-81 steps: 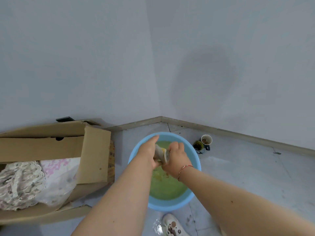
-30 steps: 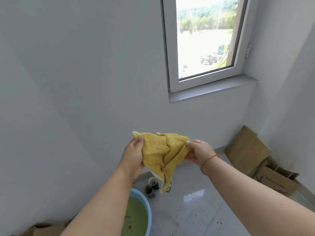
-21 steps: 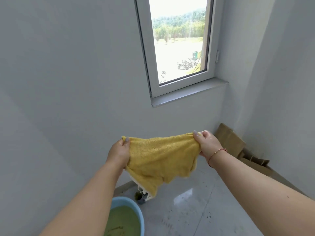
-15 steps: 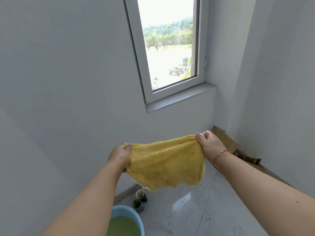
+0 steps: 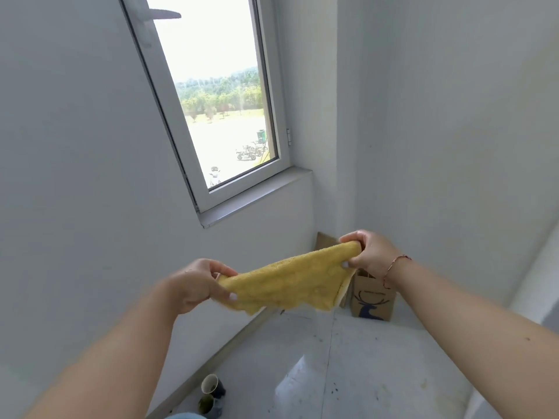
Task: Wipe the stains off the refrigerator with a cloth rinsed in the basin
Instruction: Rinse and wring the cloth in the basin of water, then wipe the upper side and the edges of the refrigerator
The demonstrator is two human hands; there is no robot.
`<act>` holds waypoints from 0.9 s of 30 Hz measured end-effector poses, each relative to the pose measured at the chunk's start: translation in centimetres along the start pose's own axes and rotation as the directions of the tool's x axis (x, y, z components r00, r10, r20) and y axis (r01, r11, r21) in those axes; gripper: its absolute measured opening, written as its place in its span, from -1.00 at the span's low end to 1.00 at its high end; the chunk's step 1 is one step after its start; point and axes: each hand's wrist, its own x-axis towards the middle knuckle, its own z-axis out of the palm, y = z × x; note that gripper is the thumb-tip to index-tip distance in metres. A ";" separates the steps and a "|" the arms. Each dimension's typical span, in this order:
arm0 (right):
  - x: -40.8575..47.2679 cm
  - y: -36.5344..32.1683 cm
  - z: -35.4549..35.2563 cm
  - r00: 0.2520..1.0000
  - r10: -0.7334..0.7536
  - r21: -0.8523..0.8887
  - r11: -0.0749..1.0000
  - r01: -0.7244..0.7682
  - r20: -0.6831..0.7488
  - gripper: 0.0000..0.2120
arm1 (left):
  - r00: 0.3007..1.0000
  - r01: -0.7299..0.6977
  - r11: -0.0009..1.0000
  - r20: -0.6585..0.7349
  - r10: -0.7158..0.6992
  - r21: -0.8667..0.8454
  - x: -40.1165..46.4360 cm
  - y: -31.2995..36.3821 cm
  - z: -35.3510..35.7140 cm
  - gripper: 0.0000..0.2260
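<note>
1. My head turns up and to the right: the blue basin [image 5: 181, 415] I was bent over 2.7 s ago is now only a sliver at the bottom edge.
2. The cloth [image 5: 290, 282], wrung in a tight twist over the basin back then, is now spread out between my left hand [image 5: 196, 282] and right hand [image 5: 367, 254], lying flatter than half a second ago.
3. The big cardboard box of fabrics is gone from view; the window [image 5: 223, 116] and a brown paper bag [image 5: 373, 300] with a deer print have come in.
4. The two cups [image 5: 211, 394] now sit low by the wall.
</note>
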 end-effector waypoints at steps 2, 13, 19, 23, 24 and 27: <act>-1.3 0.6 -1.3 0.993 -0.043 -0.164 0.986 0.024 -0.114 -0.65 | 0.998 -0.060 0.985 0.003 0.060 0.162 0.6 1.0 0.6 -0.56; -9.4 5.2 -9.2 0.863 0.218 0.442 0.897 0.006 -0.455 -0.77 | 0.952 -0.285 0.881 -0.003 0.306 -0.377 -0.6 7.5 12.4 -0.88; -15.0 8.3 -13.3 0.555 0.133 0.014 0.977 -0.214 -0.821 -0.73 | 0.885 -0.406 0.885 -0.341 0.319 -0.228 -2.0 10.1 22.9 -0.81; -20.7 13.1 -18.6 0.570 0.299 0.108 0.932 -0.345 -0.765 -0.61 | 0.952 -0.291 0.895 -0.199 0.235 -0.338 -4.8 13.0 29.0 -0.74; -22.2 13.9 -19.5 0.561 0.339 0.149 0.922 -0.357 -0.755 -0.60 | 0.965 -0.256 0.897 -0.151 0.214 -0.361 -5.7 13.5 30.5 -0.73; -28.7 16.4 -23.1 0.484 0.478 0.320 0.870 -0.375 -0.732 -0.58 | 0.974 -0.225 0.911 -0.053 0.220 -0.345 -9.7 15.6 36.8 -0.69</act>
